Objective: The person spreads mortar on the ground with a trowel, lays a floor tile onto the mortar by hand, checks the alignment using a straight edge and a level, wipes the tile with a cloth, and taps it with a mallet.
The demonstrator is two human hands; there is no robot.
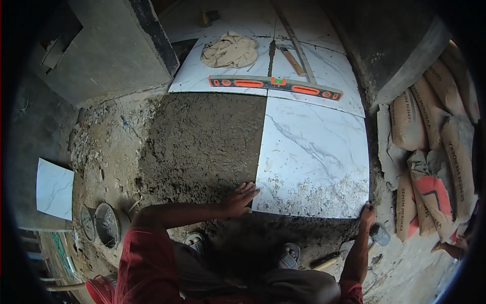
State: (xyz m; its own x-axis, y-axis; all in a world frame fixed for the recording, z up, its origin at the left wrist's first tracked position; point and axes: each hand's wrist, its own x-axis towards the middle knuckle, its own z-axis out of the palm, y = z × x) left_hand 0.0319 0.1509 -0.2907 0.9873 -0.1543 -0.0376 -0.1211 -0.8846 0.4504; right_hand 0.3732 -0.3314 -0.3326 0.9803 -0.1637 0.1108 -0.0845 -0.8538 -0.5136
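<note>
A large white marble-patterned floor tile (pixel 316 147) lies on the wet mortar in front of me, its near part speckled with grey mortar. My left hand (pixel 240 200) is at its near left corner, fingers extended against the left edge and thumb low by the corner. At the near right corner, my right hand (pixel 369 214) has its fingers closed around the edge. The undersides of both grips are hidden. Across the far side of the tile and its neighbours lies a spirit level (pixel 276 87) with orange grips.
Bare mortar (pixel 202 142) spreads left of the tile. Beyond are laid tiles with a cloth (pixel 230 50), a hammer (pixel 291 60) and a metal straightedge (pixel 296 43). Cement bags (pixel 407 121) are piled right, near a mallet (pixel 379 235). Buckets (pixel 111 223) and a tile piece (pixel 54 190) stand left.
</note>
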